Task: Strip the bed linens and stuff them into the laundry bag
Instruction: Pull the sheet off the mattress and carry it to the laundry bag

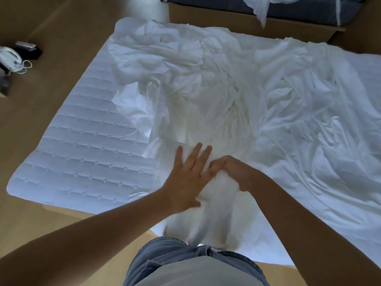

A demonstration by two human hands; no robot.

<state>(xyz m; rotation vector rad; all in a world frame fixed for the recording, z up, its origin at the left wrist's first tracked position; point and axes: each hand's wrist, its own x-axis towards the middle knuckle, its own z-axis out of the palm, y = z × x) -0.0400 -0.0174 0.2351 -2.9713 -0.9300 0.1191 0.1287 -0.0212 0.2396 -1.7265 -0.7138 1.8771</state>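
on quilted mattress (78, 153) | crumpled sheets (237, 96) | hands (208, 176) gripping

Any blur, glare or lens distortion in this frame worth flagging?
Head view: motion blur smears the left hand and the bunched sheet gripped by the right hand; the sheet's centre is nearly blown out white; wide-angle bending curves the mattress pad edges; light is soft, with no hard shadows.

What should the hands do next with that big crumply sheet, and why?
Probably keep pulling the white sheet in toward the body. The right hand grips a bunch of it, the left hand lies open on it, and most still sprawls across the quilted mattress pad.
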